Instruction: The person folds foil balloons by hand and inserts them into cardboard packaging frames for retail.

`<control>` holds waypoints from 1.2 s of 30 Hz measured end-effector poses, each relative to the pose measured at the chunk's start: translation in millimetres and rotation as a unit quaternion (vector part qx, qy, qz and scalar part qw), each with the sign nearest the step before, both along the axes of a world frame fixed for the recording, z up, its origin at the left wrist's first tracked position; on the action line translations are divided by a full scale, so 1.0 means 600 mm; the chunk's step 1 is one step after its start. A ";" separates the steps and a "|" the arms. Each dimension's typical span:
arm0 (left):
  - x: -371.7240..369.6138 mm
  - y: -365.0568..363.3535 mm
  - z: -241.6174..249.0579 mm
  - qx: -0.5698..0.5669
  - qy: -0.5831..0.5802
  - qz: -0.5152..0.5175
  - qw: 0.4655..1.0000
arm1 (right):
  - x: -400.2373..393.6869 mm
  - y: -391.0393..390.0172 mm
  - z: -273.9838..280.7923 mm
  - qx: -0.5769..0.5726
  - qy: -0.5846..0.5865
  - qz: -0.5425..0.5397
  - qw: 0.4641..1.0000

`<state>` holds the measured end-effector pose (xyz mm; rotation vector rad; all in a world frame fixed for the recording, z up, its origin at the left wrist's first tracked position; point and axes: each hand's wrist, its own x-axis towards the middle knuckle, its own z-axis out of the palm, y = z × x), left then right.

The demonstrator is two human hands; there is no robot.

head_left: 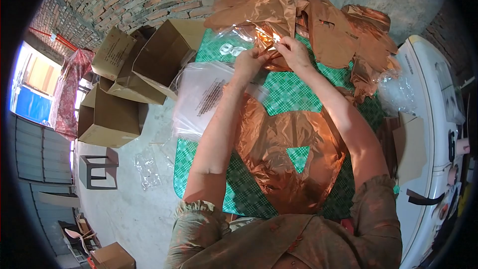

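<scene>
Both hands meet near the far side of a table with a green checked cloth (291, 94). My left hand (249, 63) is closed on a shiny copper-coloured foil piece (269, 35). Close beside it, my right hand (295, 52) pinches the same foil piece. A large copper foil sheet (269, 144) with a small opening lies on the cloth between my forearms. To the left is a stack of clear printed plastic bags (199, 97), partly under my left forearm. Round white labels (232, 50) lie just left of my left hand.
More copper foil pieces (331, 35) are heaped along the far edge. Open cardboard boxes (112, 114) and a dark stool (94, 172) stand on the left. Crumpled clear plastic (396, 92) lies at right, beside a white appliance (423, 65). A brick wall (129, 0) rises behind.
</scene>
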<state>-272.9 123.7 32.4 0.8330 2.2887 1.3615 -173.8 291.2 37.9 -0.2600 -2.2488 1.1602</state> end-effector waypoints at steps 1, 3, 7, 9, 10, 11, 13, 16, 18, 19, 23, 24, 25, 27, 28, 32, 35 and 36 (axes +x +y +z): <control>0.000 0.000 0.000 -0.002 -0.001 0.003 1.000 | 0.003 0.003 -0.001 0.009 0.009 0.010 1.000; 0.005 -0.001 0.004 0.008 -0.006 0.002 1.000 | 0.013 0.007 -0.001 0.027 0.028 0.029 0.999; 0.016 -0.005 0.024 -0.017 0.007 0.006 1.000 | 0.027 0.012 0.000 0.105 0.010 0.011 0.994; 0.014 -0.004 0.018 0.006 -0.009 0.005 1.000 | 0.032 0.002 0.001 0.150 0.029 -0.033 0.988; 0.011 -0.003 0.013 0.017 -0.016 0.004 1.000 | 0.036 -0.005 0.005 0.171 0.064 -0.040 0.982; 0.006 -0.003 0.008 0.019 -0.015 0.005 1.000 | 0.040 -0.011 0.008 0.191 0.100 -0.047 0.975; -0.003 0.001 -0.003 0.021 -0.014 0.005 1.000 | 0.051 -0.020 0.007 0.243 0.125 -0.031 0.961; -0.008 0.006 -0.011 0.054 0.014 0.015 0.998 | 0.070 -0.021 0.006 0.333 0.110 0.015 0.936; -0.006 0.010 0.000 0.058 0.050 0.022 0.997 | 0.073 -0.025 0.010 0.381 0.127 0.015 0.916; -0.004 0.010 0.012 0.060 0.069 0.027 0.995 | 0.074 -0.028 0.014 0.353 0.120 -0.019 0.928; -0.003 0.014 0.052 0.021 0.174 0.048 0.983 | 0.070 -0.030 0.016 0.248 0.109 -0.095 0.958; -0.001 0.015 0.057 0.029 0.162 0.051 0.985 | 0.071 -0.030 0.015 0.224 0.110 -0.100 0.963; 0.001 0.017 0.062 0.038 0.150 0.054 0.986 | 0.072 -0.031 0.012 0.249 0.099 -0.081 0.960; 0.007 0.019 0.075 0.032 0.149 0.047 0.987 | 0.072 -0.033 0.010 0.301 0.076 -0.044 0.950; 0.010 0.019 0.079 0.029 0.148 0.044 0.988 | 0.068 -0.034 0.011 0.321 0.102 -0.024 0.941; 0.006 0.021 0.062 0.120 0.058 0.023 0.991 | 0.056 -0.028 0.002 0.382 0.098 0.074 0.916; -0.017 0.028 0.055 0.122 0.099 0.023 0.987 | 0.053 -0.028 -0.002 0.412 0.001 0.101 0.905; -0.041 0.034 0.053 0.115 0.138 0.018 0.984 | 0.049 -0.026 0.000 0.411 -0.021 0.106 0.905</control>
